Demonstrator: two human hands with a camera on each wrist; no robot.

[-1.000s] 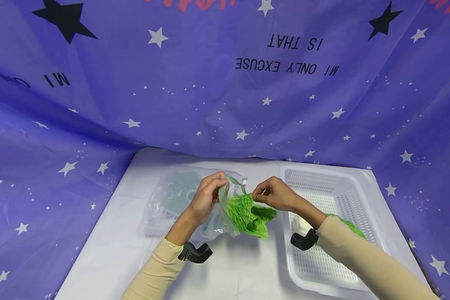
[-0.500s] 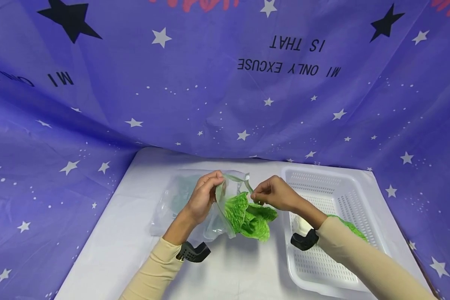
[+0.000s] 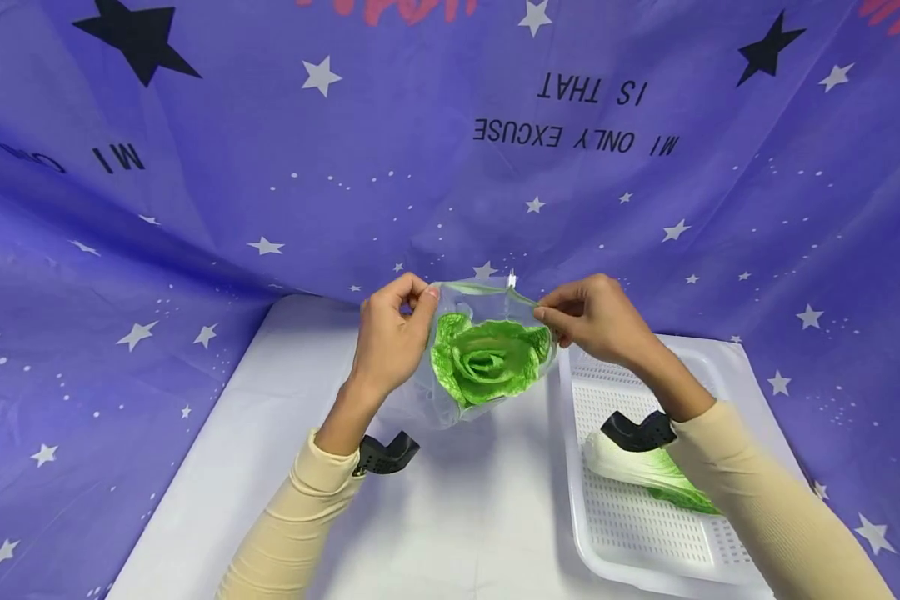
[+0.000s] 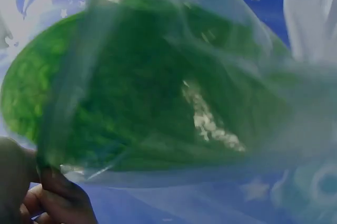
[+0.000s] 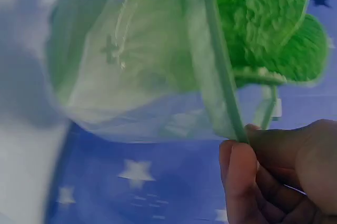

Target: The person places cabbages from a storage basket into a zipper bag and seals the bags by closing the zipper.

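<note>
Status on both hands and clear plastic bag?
Left hand and right hand pinching clear plastic bag open. Ruffled green cabbage inside, leaves poking out. Nothing visibly in the way.

Grn cabbage [image 3: 487,362] ptly in clr bag [image 3: 465,290]

Pinching firmly with left hand [image 3: 392,336] and right hand [image 3: 603,319], held apart over the desk [image 3: 487,517] toward its far edge! Slanting both sleeved forearms [image 3: 288,517] inward.

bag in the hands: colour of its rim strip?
Pale green; the rim strip shows best in the right wrist view.
</note>
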